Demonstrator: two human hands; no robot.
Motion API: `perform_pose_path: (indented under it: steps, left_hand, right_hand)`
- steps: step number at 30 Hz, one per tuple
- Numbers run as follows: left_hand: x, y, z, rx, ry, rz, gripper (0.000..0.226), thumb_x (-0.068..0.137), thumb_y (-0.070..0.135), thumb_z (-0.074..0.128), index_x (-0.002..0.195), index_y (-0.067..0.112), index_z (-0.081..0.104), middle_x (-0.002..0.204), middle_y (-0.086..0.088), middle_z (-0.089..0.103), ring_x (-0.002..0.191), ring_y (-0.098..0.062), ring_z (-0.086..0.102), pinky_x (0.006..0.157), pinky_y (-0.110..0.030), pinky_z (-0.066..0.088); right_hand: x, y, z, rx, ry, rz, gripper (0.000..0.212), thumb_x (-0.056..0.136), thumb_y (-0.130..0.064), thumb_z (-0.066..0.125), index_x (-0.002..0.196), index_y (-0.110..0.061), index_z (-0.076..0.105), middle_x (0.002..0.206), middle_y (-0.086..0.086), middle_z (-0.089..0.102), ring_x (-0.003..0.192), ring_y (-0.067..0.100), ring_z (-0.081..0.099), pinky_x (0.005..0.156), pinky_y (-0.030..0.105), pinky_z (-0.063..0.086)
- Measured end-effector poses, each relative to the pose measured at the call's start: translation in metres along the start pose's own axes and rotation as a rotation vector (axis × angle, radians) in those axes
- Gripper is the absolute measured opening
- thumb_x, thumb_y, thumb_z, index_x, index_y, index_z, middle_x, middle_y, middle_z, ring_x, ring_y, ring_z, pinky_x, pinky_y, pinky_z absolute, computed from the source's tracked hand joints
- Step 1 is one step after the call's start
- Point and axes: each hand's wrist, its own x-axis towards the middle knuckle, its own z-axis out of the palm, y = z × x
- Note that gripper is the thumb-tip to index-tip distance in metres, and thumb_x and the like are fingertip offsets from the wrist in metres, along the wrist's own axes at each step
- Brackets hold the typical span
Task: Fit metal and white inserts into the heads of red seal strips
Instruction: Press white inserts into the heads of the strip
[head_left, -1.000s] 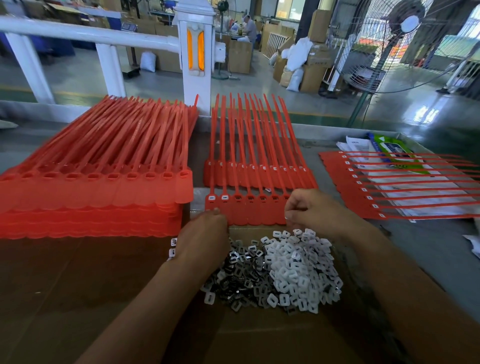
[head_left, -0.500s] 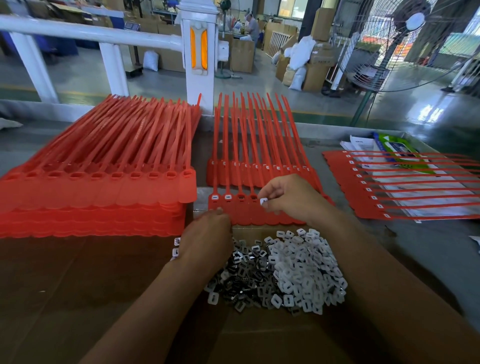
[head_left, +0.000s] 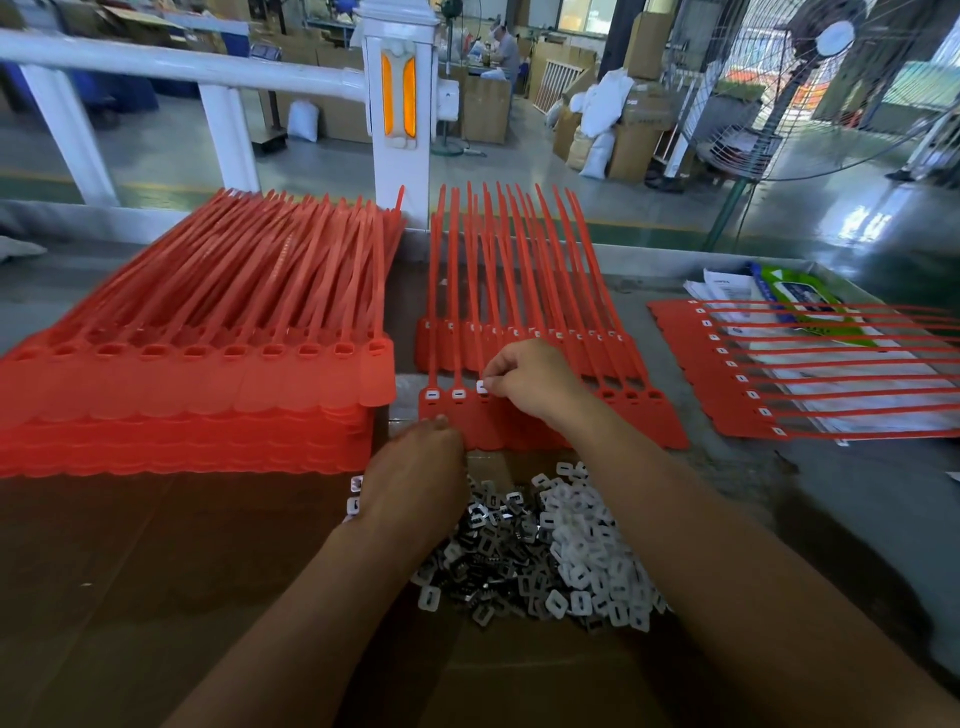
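1. The right hand (head_left: 530, 382) sits just above the middle of the frame. Its thumb and forefinger pinch a single white insert (head_left: 482, 386), and its other fingers are curled in.
2. That insert is at the head of the third strip from the left in the front row of red seal strips (head_left: 641, 415). Whether it is seated in the head cannot be told.
3. The two heads left of it each carry a fitted insert (head_left: 431, 396).
4. The left hand (head_left: 415, 478) lies below and left of the right hand, with its back to the camera. Its fingertips reach the near edge of the leftmost heads. The fingers are turned down and hidden, so whether it holds anything cannot be told.
5. A loose pile lies in the lower middle of the frame, between the forearms. The metal inserts (head_left: 488, 551) are on its left, next to the left hand, and the loose white inserts (head_left: 587, 551) are on its right.
6. A back row of strips (head_left: 519, 291) lies beyond the front row, tails toward the top of the frame.
7. A tall stack of strips (head_left: 208, 374) fills the left of the frame, its head sockets open.
8. At the right, a sideways sheet of strips (head_left: 727, 384) shows white in its heads. It lies over papers beside a green packet (head_left: 800, 296).
9. Brown cardboard (head_left: 156, 597) underlies the pile.
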Motion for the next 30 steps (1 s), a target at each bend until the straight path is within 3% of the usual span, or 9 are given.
perform_pose_path:
  steps: [4,12,19,23,26,30]
  left_hand:
    - [0.000,0.000,-0.001,0.006,0.002,0.006,0.027,0.089,0.007,0.042,0.108,0.013,0.060,0.114,-0.002,0.059,0.100,-0.019,0.058,0.077,-0.029,0.047]
    - [0.000,0.000,-0.001,0.006,0.004,0.017,0.027,0.088,0.008,0.042,0.106,0.014,0.061,0.116,-0.001,0.058,0.103,-0.019,0.057,0.079,-0.030,0.047]
    - [0.000,-0.002,0.001,-0.006,0.026,0.023,0.024,0.088,0.008,0.041,0.099,0.015,0.061,0.109,-0.001,0.060,0.095,-0.017,0.058,0.068,-0.024,0.039]
    - [0.000,-0.002,0.002,-0.020,0.036,0.020,0.023,0.089,0.008,0.042,0.102,0.014,0.060,0.109,-0.002,0.060,0.095,-0.017,0.059,0.073,-0.026,0.046]
    - [0.000,-0.002,0.002,-0.027,0.049,0.026,0.025,0.089,0.007,0.042,0.103,0.014,0.061,0.111,-0.002,0.060,0.097,-0.018,0.059,0.075,-0.027,0.047]
    - [0.000,-0.003,0.003,-0.025,0.050,0.029,0.025,0.089,0.007,0.041,0.103,0.015,0.061,0.111,-0.001,0.060,0.098,-0.017,0.058,0.072,-0.025,0.043]
  right_hand:
    - [0.003,0.004,0.004,0.024,0.001,0.043,0.004,0.083,-0.012,0.066,0.085,-0.011,0.070,0.091,0.003,0.066,0.082,0.011,0.055,0.069,0.023,0.039]
    - [0.006,0.007,0.003,-0.003,-0.019,0.061,0.022,0.082,-0.012,0.067,0.063,-0.022,0.060,0.073,-0.007,0.058,0.069,0.002,0.051,0.055,0.017,0.036]
    - [0.005,0.004,0.006,-0.064,0.004,0.040,0.002,0.079,-0.013,0.071,0.078,-0.013,0.069,0.099,0.003,0.068,0.093,0.015,0.060,0.075,0.025,0.042]
    - [0.008,0.002,0.006,-0.033,0.023,0.077,0.028,0.077,-0.008,0.071,0.062,-0.026,0.055,0.091,-0.006,0.064,0.087,0.012,0.056,0.072,0.024,0.041]
    - [0.013,-0.002,0.004,-0.019,-0.021,0.132,0.030,0.071,-0.007,0.075,0.058,-0.027,0.056,0.087,-0.010,0.061,0.080,0.009,0.051,0.063,0.020,0.039]
    - [0.018,-0.005,0.003,-0.033,-0.047,0.161,0.025,0.070,-0.008,0.076,0.059,-0.024,0.060,0.085,-0.009,0.061,0.084,0.013,0.054,0.069,0.025,0.040]
